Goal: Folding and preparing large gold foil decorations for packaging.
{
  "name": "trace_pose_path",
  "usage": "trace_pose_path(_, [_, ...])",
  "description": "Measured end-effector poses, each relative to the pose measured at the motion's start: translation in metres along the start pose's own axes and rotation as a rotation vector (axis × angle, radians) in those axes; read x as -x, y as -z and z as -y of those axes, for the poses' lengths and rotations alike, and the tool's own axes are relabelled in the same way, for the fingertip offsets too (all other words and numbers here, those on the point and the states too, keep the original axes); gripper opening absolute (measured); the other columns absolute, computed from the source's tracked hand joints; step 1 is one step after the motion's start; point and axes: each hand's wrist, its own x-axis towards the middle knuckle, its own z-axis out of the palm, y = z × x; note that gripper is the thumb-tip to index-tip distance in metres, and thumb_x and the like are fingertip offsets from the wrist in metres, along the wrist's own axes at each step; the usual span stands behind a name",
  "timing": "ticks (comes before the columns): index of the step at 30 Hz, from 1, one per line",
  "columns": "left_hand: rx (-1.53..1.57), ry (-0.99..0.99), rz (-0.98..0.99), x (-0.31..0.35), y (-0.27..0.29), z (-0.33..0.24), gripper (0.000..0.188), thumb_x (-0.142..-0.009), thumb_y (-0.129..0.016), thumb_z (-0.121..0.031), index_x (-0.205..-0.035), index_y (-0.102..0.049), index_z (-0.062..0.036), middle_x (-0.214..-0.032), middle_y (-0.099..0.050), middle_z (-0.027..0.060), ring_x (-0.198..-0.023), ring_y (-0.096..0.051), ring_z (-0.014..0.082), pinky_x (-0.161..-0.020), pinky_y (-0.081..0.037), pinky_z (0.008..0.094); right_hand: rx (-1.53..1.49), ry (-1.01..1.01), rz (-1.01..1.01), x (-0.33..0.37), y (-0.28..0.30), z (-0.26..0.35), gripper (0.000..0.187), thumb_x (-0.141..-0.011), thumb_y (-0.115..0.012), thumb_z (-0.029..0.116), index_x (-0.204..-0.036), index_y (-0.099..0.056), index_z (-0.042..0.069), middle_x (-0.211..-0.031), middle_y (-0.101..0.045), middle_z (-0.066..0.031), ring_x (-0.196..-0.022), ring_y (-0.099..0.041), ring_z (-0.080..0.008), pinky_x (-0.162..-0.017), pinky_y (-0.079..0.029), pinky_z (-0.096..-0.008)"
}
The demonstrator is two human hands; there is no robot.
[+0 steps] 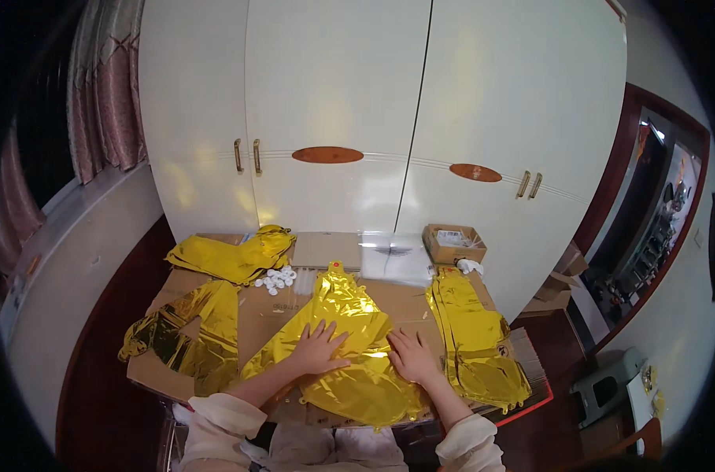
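A flat, uninflated gold foil balloon (359, 377) lies in front of me on a cardboard-covered table (263, 322). My left hand (319, 349) rests flat on its left part with the fingers spread. At its right edge my right hand (412, 356) lies palm down, fingers stretched out and touching the foil. More gold foil balloons lie around it: a folded pile (227, 256) at the back left, a curved one (216, 334) at the left, and a stack (471, 338) at the right. Neither hand grips anything.
White rolls of ribbon or tape (275, 279) sit behind the left balloon. Along the back are clear plastic bags (393, 261) and a small cardboard box (454, 242) with papers inside. A white wardrobe (334, 86) rises behind the table. A grey stool (609, 387) stands on the right.
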Motion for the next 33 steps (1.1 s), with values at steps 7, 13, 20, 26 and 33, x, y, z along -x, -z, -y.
trace_pose_path(7, [-0.025, -0.152, 0.006, 0.025, -0.002, -0.022, 0.08, -0.084, -0.047, -0.071, -0.146, -0.036, -0.0228, -0.151, -0.031, 0.0176, -0.14, -0.025, 0.0414, -0.109, -0.017, 0.0652, -0.161, -0.096, 0.005, -0.007, 0.01, 0.0, 0.062, -0.094, -0.046, 0.029, -0.146, -0.026, 0.003, -0.14, -0.046, -0.0191, -0.135, -0.037, -0.0336, -0.112, -0.022, -0.054])
trace_pose_path(13, [-0.057, -0.128, 0.009, 0.03, -0.006, -0.034, 0.082, -0.085, -0.045, -0.073, -0.147, -0.034, -0.021, -0.152, -0.027, 0.0178, -0.14, -0.022, 0.0444, -0.107, -0.017, 0.0676, -0.104, -0.097, 0.042, -0.016, 0.009, -0.007, 0.058, -0.095, -0.044, 0.025, -0.146, -0.026, 0.006, -0.141, -0.044, -0.0176, -0.136, -0.036, -0.033, -0.112, -0.022, -0.055])
trace_pose_path(20, [-0.064, -0.072, -0.01, 0.033, -0.007, -0.036, 0.084, -0.084, -0.045, -0.074, -0.148, -0.032, -0.0218, -0.152, -0.027, 0.0181, -0.14, -0.018, 0.0477, -0.105, -0.017, 0.0716, -0.057, -0.155, -0.024, -0.02, -0.003, -0.012, 0.046, -0.096, -0.041, 0.023, -0.14, -0.038, 0.012, -0.14, -0.047, -0.0126, -0.136, -0.037, -0.0324, -0.111, -0.024, -0.055])
trace_pose_path(26, [-0.057, -0.065, 0.007, 0.052, -0.007, -0.04, 0.083, -0.083, -0.045, -0.074, -0.147, -0.034, -0.0216, -0.153, -0.028, 0.0166, -0.141, -0.019, 0.0453, -0.103, -0.015, 0.0745, -0.008, -0.199, -0.091, -0.014, -0.01, -0.015, 0.042, -0.096, -0.041, 0.022, -0.137, -0.043, 0.013, -0.14, -0.048, -0.0092, -0.135, -0.038, -0.0312, -0.111, -0.025, -0.0545])
trace_pose_path(33, [-0.055, -0.073, 0.012, 0.061, -0.004, -0.043, 0.085, -0.082, -0.046, -0.074, -0.147, -0.034, -0.0211, -0.154, -0.027, 0.0152, -0.141, -0.02, 0.0451, -0.104, -0.014, 0.0739, 0.036, -0.219, -0.108, -0.013, -0.012, -0.019, 0.04, -0.095, -0.042, 0.02, -0.134, -0.046, 0.013, -0.139, -0.049, -0.0081, -0.134, -0.039, -0.0308, -0.11, -0.025, -0.0538])
